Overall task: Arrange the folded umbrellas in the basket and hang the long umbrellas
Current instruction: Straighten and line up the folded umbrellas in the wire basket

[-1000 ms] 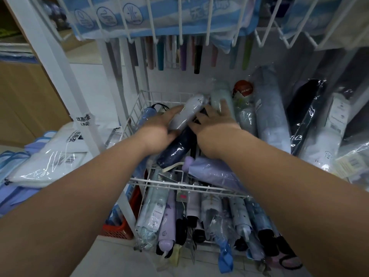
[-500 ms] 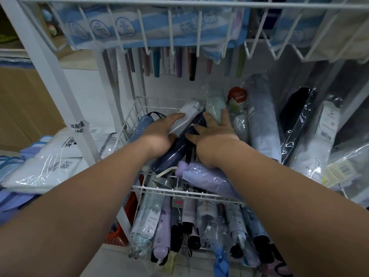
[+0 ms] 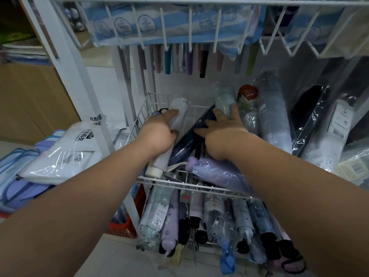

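Both my hands reach into the white wire basket (image 3: pixel 139 120) of folded umbrellas. My left hand (image 3: pixel 159 132) grips a pale grey folded umbrella (image 3: pixel 177 114) that lies along the basket's left side, its white cap end (image 3: pixel 153 170) near the front rim. My right hand (image 3: pixel 219 134) lies with spread fingers on a navy folded umbrella (image 3: pixel 187 144), its fingertips touching a mint green folded umbrella (image 3: pixel 224 100). A lilac wrapped umbrella (image 3: pixel 217 172) lies across the front, under my right wrist. Long umbrellas' handles (image 3: pixel 202 60) hang in a row behind.
An upper wire rack (image 3: pixel 199 23) with blue packets hangs close above. Wrapped umbrellas (image 3: pixel 277 120) lean at the right. A lower rack (image 3: pixel 199 214) holds several folded umbrellas. Packaged raincoats (image 3: pixel 60 154) lie at the left beside a white post (image 3: pixel 79 80). A red crate (image 3: pixel 123 226) sits below.
My left hand has swung the pale grey umbrella leftward to the basket's left side. My right hand has slid further back to the mint umbrella. The navy umbrella now lies more exposed between them.
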The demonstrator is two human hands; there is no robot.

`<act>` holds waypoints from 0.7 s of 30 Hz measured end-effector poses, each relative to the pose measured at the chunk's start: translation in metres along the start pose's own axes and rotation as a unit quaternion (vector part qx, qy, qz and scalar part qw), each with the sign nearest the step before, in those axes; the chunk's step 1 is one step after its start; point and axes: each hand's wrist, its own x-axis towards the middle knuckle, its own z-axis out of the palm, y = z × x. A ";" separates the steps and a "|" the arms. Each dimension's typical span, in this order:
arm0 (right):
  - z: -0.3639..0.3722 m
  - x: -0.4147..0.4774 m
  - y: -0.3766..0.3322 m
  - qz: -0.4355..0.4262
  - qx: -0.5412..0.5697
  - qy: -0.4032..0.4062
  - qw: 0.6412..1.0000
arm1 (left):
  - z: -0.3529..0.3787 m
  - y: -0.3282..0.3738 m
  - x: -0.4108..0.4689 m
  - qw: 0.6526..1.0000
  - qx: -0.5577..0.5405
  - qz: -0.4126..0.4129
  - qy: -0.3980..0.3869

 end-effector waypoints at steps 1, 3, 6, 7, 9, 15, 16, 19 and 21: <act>0.000 0.000 0.000 0.000 -0.007 -0.002 1.000 | 0.003 -0.003 -0.003 1.000 0.021 0.001 0.006; 0.002 0.000 -0.001 0.002 -0.019 -0.006 1.000 | 0.007 -0.008 -0.006 0.998 0.062 0.002 0.023; 0.005 -0.001 -0.002 0.020 -0.006 0.002 1.000 | 0.006 -0.011 -0.007 0.991 0.131 -0.012 0.009; 0.006 -0.002 -0.001 0.031 0.010 0.009 0.999 | 0.006 -0.011 -0.007 0.987 0.160 -0.008 -0.003; 0.007 -0.004 0.002 0.054 0.056 0.048 0.996 | 0.007 -0.012 -0.010 0.974 0.223 0.012 -0.029; -0.004 -0.005 0.010 0.173 0.133 0.101 0.971 | 0.012 -0.016 -0.012 0.934 0.347 0.019 -0.085; -0.005 -0.005 0.012 0.187 0.131 0.106 0.968 | 0.012 -0.014 -0.012 0.931 0.352 0.018 -0.093; -0.002 -0.007 0.015 0.195 0.103 0.113 0.969 | 0.005 -0.005 -0.013 0.939 0.330 0.025 -0.093; 0.000 -0.010 0.018 0.183 0.100 0.112 0.972 | 0.000 0.008 -0.015 0.965 0.251 0.052 -0.044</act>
